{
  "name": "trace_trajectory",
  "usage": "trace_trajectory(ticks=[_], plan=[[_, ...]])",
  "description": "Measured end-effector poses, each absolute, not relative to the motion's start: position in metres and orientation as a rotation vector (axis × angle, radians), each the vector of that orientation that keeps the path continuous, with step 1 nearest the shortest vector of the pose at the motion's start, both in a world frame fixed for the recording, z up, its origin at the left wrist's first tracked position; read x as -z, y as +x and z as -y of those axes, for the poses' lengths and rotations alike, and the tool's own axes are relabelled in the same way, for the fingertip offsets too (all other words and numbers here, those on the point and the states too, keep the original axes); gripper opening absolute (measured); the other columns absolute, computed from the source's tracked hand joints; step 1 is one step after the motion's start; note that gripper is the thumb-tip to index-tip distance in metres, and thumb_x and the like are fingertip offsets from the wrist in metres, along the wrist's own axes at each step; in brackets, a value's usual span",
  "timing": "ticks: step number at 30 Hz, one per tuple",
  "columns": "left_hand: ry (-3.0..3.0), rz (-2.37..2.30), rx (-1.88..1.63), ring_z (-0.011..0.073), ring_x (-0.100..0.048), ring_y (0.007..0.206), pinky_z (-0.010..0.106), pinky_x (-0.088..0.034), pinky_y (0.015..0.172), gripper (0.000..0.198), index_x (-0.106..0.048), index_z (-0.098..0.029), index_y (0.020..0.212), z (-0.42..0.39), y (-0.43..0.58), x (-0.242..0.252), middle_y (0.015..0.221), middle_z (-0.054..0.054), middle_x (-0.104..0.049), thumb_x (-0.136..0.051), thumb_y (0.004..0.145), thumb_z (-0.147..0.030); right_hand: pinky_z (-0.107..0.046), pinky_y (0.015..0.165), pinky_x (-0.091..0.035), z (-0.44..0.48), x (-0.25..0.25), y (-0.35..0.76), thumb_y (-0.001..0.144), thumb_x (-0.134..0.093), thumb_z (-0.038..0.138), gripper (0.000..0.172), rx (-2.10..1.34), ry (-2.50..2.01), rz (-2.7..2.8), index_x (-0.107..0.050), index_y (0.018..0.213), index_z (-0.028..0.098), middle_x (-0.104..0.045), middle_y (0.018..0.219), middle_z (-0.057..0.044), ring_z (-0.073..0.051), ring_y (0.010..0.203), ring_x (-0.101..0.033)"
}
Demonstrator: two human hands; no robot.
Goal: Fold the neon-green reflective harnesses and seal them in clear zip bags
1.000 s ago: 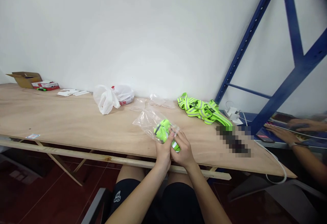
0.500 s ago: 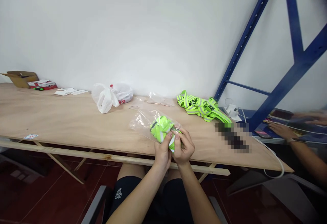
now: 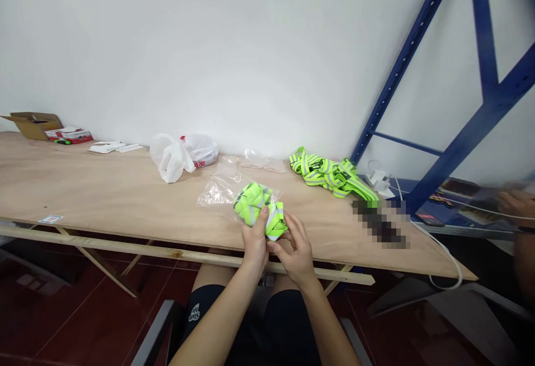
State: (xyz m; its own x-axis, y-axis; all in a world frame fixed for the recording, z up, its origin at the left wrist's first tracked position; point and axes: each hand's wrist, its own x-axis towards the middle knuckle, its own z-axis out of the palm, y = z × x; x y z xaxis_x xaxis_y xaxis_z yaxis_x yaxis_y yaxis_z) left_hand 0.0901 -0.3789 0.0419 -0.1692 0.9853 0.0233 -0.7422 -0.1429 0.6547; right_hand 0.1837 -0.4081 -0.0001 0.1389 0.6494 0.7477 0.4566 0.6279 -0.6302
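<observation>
L hand [image 3: 254, 243] & R hand [image 3: 298, 252] are over the near edge of the table [image 3: 125, 199], w/ room to the left, strap pile [image 3: 330, 175] far right. Lime strap bundle [image 3: 252, 203], partly in clear bag [image 3: 214, 190], has its long axis far-left to near-right, bag pointing far-left; L hand grips bundle, R hand curls at near end, can't tell if gripping.

The one view looks from my own head, facing forward and down along my forearms [image 3: 217, 313] to my fingers [image 3: 300, 232], which sit near, just below its middle. Closer than my fingers it catches my lap [image 3: 288, 316]; beyond them, the table [image 3: 125, 199] and the white wall [image 3: 209, 48]; well to their right, a blue frame [image 3: 472, 115].
</observation>
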Motion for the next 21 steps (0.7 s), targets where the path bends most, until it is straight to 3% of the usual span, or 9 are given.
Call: trace_trajectory(ticks=[3,13,17,21], plan=[[0.622,-0.599,-1.625,0.0252,-0.072,0.095,0.033,-0.057,0.084,0.06,-0.065,-0.016,0.113,0.375,0.088,-0.039,0.108,0.008,-0.074,-0.087,0.063,-0.04,-0.038,0.084,-0.063,0.41,0.002,0.188,0.087,-0.068,0.023,0.063,-0.042,-1.002,1.616,-0.049,0.147,0.025,-0.055,0.141,-0.016,-0.029,0.124,-0.059],[0.943,-0.607,-1.487,0.0271,-0.071,0.1,0.034,-0.056,0.089,0.048,-0.072,-0.014,0.104,0.387,0.089,-0.039,0.107,0.01,-0.076,-0.087,0.064,-0.035,-0.039,0.083,-0.063,0.4,0.004,0.194,0.091,-0.059,0.022,0.037,0.013,-1.036,1.44,-0.068,0.127,0.02,-0.068,0.124,-0.016,-0.027,0.106,-0.07],[0.968,-0.533,-1.436,0.0282,-0.068,0.109,0.038,-0.051,0.099,0.052,-0.071,-0.015,0.11,0.393,0.092,-0.038,0.115,0.01,-0.074,-0.088,0.062,-0.03,-0.048,0.098,-0.056,0.403,-0.006,0.197,0.091,-0.056,0.021,0.036,0.02,-1.053,1.452,-0.07,0.124,0.021,-0.071,0.12,-0.014,-0.03,0.112,-0.067],[0.984,-0.533,-1.419,0.0277,-0.067,0.11,0.038,-0.05,0.1,0.049,-0.071,-0.015,0.111,0.385,0.086,-0.031,0.115,0.01,-0.073,-0.086,0.067,-0.032,-0.042,0.093,-0.059,0.409,-0.02,0.202,0.088,-0.06,0.025,0.041,-0.127,-1.072,1.633,-0.066,0.129,0.021,-0.069,0.125,-0.012,-0.029,0.114,-0.067]])
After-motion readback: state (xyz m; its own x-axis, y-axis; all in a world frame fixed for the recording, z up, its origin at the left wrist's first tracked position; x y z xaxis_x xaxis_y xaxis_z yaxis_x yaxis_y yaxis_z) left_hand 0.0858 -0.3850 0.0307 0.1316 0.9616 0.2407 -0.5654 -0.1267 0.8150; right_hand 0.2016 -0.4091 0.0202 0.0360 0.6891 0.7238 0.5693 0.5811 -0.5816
